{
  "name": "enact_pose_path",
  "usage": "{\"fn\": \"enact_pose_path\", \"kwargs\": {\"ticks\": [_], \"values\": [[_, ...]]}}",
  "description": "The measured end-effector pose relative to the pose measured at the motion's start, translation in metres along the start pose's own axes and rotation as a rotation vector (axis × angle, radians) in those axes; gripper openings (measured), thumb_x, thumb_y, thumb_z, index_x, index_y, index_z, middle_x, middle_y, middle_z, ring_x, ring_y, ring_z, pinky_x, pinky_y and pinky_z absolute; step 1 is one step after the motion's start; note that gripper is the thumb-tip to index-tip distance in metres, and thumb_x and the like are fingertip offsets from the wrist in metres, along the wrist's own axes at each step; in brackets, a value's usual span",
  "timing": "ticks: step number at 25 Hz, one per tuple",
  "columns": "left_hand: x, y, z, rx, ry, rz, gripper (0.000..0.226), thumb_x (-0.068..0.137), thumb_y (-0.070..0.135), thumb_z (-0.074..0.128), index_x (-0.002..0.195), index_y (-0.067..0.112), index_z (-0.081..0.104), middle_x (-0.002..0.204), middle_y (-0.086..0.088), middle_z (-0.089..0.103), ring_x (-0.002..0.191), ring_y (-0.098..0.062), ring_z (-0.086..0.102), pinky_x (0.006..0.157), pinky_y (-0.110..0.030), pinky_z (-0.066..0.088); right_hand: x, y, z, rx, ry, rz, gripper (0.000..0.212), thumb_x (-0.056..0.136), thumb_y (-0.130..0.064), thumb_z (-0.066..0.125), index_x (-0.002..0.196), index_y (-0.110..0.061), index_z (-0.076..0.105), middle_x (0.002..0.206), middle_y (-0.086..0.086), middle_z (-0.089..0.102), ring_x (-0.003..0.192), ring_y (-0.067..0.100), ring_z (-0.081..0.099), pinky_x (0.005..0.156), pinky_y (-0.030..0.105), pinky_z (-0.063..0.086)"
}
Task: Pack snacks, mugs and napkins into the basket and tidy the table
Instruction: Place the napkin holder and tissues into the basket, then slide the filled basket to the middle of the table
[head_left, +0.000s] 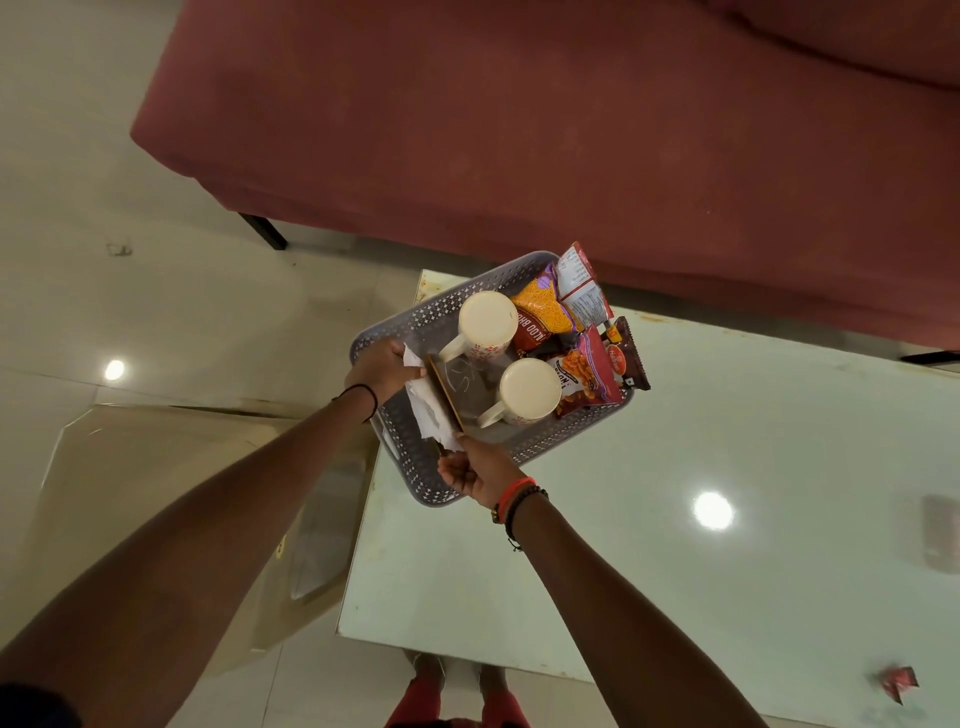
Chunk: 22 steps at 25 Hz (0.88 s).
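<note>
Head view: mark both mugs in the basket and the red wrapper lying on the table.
far mug (484, 321), head view, on its round cream face.
near mug (530, 387), head view, on its round cream face.
red wrapper (896, 686), head view, on its crumpled middle.

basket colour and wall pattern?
Grey basket, walls perforated in a small repeating cut-out lattice. Shows best in the head view.

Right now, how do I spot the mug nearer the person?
Find the grey basket on the table corner by the red sofa. Inside, take the cream mug beside the red nut packet, not the other mug by the orange packet.
</note>
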<state>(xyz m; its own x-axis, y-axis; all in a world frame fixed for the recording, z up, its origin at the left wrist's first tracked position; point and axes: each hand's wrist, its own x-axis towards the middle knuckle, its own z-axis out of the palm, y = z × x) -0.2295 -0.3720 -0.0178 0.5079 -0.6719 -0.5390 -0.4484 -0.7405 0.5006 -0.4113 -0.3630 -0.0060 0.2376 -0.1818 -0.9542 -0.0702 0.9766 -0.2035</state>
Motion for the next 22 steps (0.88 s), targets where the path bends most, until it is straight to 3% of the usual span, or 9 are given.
{"fn": "enact_pose_path", "kwargs": {"ticks": [3,5,8,10,12,14,17,19,22], "values": [[-0.011,-0.008,0.000,-0.210,0.046,-0.116,0.029,0.077,0.030,0.072,0.090,0.006,0.062,0.087,-0.008,0.064,0.082,-0.021,0.060,0.079,-0.034,0.048,-0.020,-0.006,-0.013,-0.165,-0.062,0.029,0.033,0.098,-0.019,0.048,0.070,-0.001,0.055,0.056,0.009,0.061,0.043,0.012,0.059,0.041,0.018,0.051],[-0.024,-0.010,0.001,-0.411,0.209,-0.227,0.031,0.081,0.033,0.066,0.100,0.008,0.064,0.097,-0.009,0.069,0.088,-0.025,0.064,0.079,-0.031,0.049,-0.040,-0.017,-0.028,-0.303,-0.117,0.008,0.027,0.096,-0.015,0.050,0.073,-0.003,0.059,0.061,0.008,0.061,0.044,0.009,0.056,0.041,0.016,0.048],[-0.046,-0.009,0.007,-0.693,0.529,-0.292,0.030,0.088,0.022,0.056,0.113,0.006,0.051,0.098,-0.008,0.063,0.089,-0.022,0.058,0.077,-0.030,0.045,-0.074,-0.056,-0.059,-0.410,-0.189,-0.149,0.015,0.093,-0.009,0.053,0.081,-0.005,0.061,0.064,0.005,0.059,0.049,0.007,0.051,0.043,0.013,0.042],[-0.060,-0.013,0.012,-0.893,0.606,-0.395,0.030,0.090,0.014,0.051,0.117,0.001,0.044,0.090,-0.002,0.055,0.090,-0.021,0.051,0.075,-0.024,0.043,-0.090,-0.093,-0.081,-0.411,-0.128,-0.274,0.012,0.092,-0.007,0.054,0.083,-0.005,0.062,0.058,0.001,0.061,0.047,0.006,0.052,0.043,0.012,0.042],[-0.067,-0.022,0.027,-0.872,0.531,-0.496,0.021,0.093,0.020,0.046,0.104,0.002,0.047,0.091,-0.012,0.058,0.094,-0.028,0.053,0.078,-0.020,0.046,-0.096,-0.132,-0.101,-0.362,0.031,-0.439,0.014,0.091,-0.003,0.053,0.080,-0.003,0.062,0.051,-0.001,0.065,0.047,0.008,0.055,0.044,0.012,0.047],[-0.075,-0.027,0.044,-0.849,0.352,-0.470,0.033,0.095,0.032,0.044,0.103,0.002,0.053,0.110,-0.021,0.062,0.106,-0.035,0.058,0.089,-0.034,0.048,-0.088,-0.168,-0.116,-0.315,0.240,-0.617,0.015,0.090,0.001,0.052,0.078,-0.002,0.062,0.050,0.000,0.066,0.047,0.009,0.059,0.050,0.016,0.052],[-0.083,-0.019,0.059,-0.953,0.179,-0.401,0.021,0.092,0.028,0.050,0.112,0.023,0.048,0.120,-0.006,0.057,0.105,-0.024,0.057,0.088,-0.035,0.045,-0.054,-0.206,-0.131,-0.524,0.600,-0.773,0.018,0.090,-0.004,0.050,0.098,0.002,0.065,0.074,0.005,0.065,0.068,0.015,0.060,0.078,0.033,0.055],[-0.079,-0.018,0.063,-0.947,0.193,-0.462,0.025,0.091,0.014,0.046,0.115,0.018,0.044,0.124,-0.012,0.055,0.103,-0.025,0.054,0.093,-0.041,0.047,-0.030,-0.219,-0.134,-0.684,0.632,-0.756,0.025,0.090,-0.005,0.048,0.105,0.006,0.064,0.091,0.011,0.063,0.087,0.021,0.057,0.089,0.039,0.051],[-0.072,-0.021,0.063,-0.893,0.207,-0.547,0.030,0.092,0.006,0.039,0.121,-0.001,0.045,0.125,-0.022,0.055,0.110,-0.035,0.056,0.096,-0.047,0.047,-0.006,-0.224,-0.127,-0.706,0.432,-0.609,0.022,0.094,-0.008,0.047,0.102,0.005,0.062,0.092,0.011,0.062,0.089,0.023,0.056,0.074,0.027,0.049]]}}
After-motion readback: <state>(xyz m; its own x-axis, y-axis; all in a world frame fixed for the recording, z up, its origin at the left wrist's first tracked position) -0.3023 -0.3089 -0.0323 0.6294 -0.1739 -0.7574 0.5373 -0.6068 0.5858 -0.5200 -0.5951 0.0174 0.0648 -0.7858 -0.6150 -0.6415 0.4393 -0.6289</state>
